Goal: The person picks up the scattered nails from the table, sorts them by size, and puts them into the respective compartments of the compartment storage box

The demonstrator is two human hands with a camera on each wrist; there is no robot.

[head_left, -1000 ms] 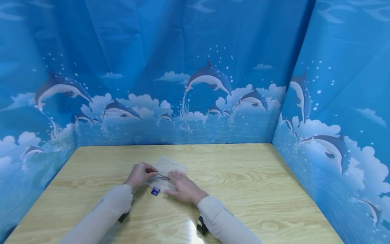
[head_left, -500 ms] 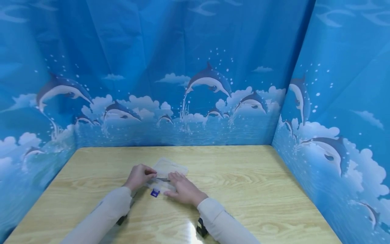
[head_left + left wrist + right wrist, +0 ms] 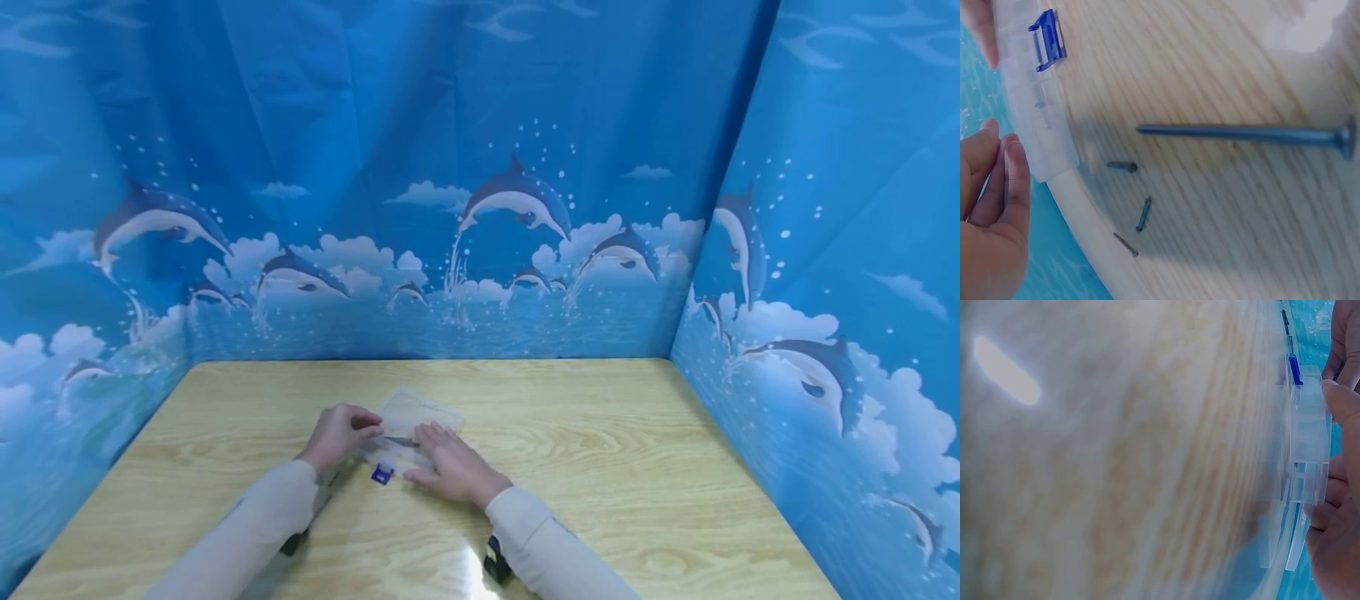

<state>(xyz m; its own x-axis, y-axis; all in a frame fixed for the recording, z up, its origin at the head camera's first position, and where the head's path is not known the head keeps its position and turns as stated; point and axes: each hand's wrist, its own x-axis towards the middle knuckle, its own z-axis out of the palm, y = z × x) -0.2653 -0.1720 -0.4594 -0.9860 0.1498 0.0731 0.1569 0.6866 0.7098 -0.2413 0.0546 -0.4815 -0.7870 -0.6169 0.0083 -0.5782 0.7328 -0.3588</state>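
My left hand (image 3: 341,435) hovers at the left end of a clear plastic box (image 3: 420,408), fingertips close together and nothing visible between them. A dark nail (image 3: 401,441) lies by those fingertips, over the box's near part. Holding the box's right end is my right hand (image 3: 453,467), thumb at the front and fingers toward the back. The box lid stands folded back, and a blue latch (image 3: 1050,40) sticks out from the front. Below my left wrist, a long nail (image 3: 1241,133) and several small nails (image 3: 1124,166) lie on the table.
The wood-grain table (image 3: 600,467) has a rounded edge, with blue dolphin-print cloth (image 3: 405,167) behind it and at both sides. Dark wrist-camera mounts (image 3: 497,560) sit under both forearms. Light glares off the table near the front.
My left hand has drawn slightly left and back. The nail that was slanted up to its fingertips now lies lower and flatter. My right hand stays in place on the box.
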